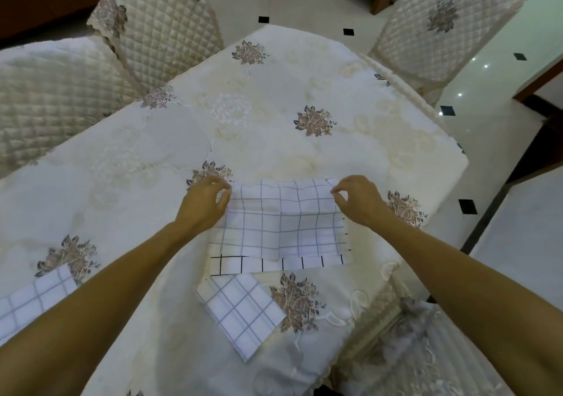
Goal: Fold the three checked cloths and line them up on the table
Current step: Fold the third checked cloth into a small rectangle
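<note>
- Lower-left cloth: cut off by the frame's left edge and partly under the left forearm; I cannot read its fold.
- Centre cloth: far corners hidden where the left hand and right hand pinch them.
- Black-lined strip beneath: same cloth or not, I cannot tell.

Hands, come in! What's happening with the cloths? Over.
Left hand and right hand each pinch a far corner of the middle checked cloth. Folded cloth lies nearer; third cloth at left. Nothing in the way.

My top cloth is white with grey checks; the lower cloth, white with black lines; the tablecloth, cream with brownish flowers.
</note>
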